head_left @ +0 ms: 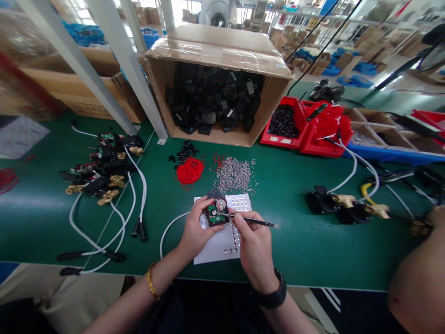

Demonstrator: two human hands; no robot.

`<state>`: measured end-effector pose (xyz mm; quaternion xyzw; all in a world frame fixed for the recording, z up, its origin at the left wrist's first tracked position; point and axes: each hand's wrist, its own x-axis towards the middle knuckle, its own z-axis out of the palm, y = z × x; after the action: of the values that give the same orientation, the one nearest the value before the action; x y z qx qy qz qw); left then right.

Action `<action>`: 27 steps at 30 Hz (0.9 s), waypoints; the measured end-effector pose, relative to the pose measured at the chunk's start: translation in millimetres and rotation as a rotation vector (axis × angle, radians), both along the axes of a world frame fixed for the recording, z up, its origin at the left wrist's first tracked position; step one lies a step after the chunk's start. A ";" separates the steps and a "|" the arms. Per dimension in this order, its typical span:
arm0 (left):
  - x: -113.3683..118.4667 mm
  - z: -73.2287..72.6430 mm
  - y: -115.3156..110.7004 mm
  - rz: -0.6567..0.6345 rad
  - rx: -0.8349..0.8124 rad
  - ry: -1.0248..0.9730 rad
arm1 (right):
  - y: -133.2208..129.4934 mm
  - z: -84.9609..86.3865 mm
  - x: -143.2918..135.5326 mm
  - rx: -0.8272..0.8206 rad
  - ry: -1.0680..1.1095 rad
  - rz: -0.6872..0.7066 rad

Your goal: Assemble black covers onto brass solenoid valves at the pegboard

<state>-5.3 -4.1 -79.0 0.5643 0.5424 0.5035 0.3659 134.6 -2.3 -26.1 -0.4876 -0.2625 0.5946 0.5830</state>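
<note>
My left hand [195,232] holds a small black unit [217,211] with a green circuit board and a round silver disc on top. A white cable [170,229] runs from it to the left. My right hand [253,243] grips thin black tweezers [248,219] whose tip touches the unit near the silver disc. Both hands hover over a white sheet [225,234] dotted with rows of small silver discs, lying on the green table [295,250].
A pile of small metal pins [233,175], a red wire bundle [189,170] and an open cardboard box of black parts [217,99] lie behind. Assembled units with white cables [104,169] sit left; red bins [306,125] and more units [344,206] right. Another person's arm [417,278] enters at right.
</note>
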 end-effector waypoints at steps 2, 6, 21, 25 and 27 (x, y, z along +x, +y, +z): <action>1.9 0.4 0.4 0.004 -0.045 -0.043 | 1.7 1.5 2.5 -0.019 0.041 -0.002; 2.6 6.0 3.6 0.038 -0.151 -0.234 | 6.1 0.8 15.1 -0.049 0.139 -0.021; -70.6 73.5 -9.8 -0.633 -0.302 0.208 | 2.2 -36.7 -9.9 0.180 -0.632 0.142; -50.2 64.9 -1.1 -0.711 -0.327 0.353 | -1.7 -30.0 -1.0 0.263 -0.678 0.095; -47.1 61.6 1.2 -0.683 -0.364 0.412 | -1.2 -27.0 14.2 0.273 -0.653 -0.025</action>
<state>-52.4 -2.9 -17.4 0.7262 0.4662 0.1270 0.4891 148.8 -3.5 -53.1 -0.5725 -0.5060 0.3596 0.5356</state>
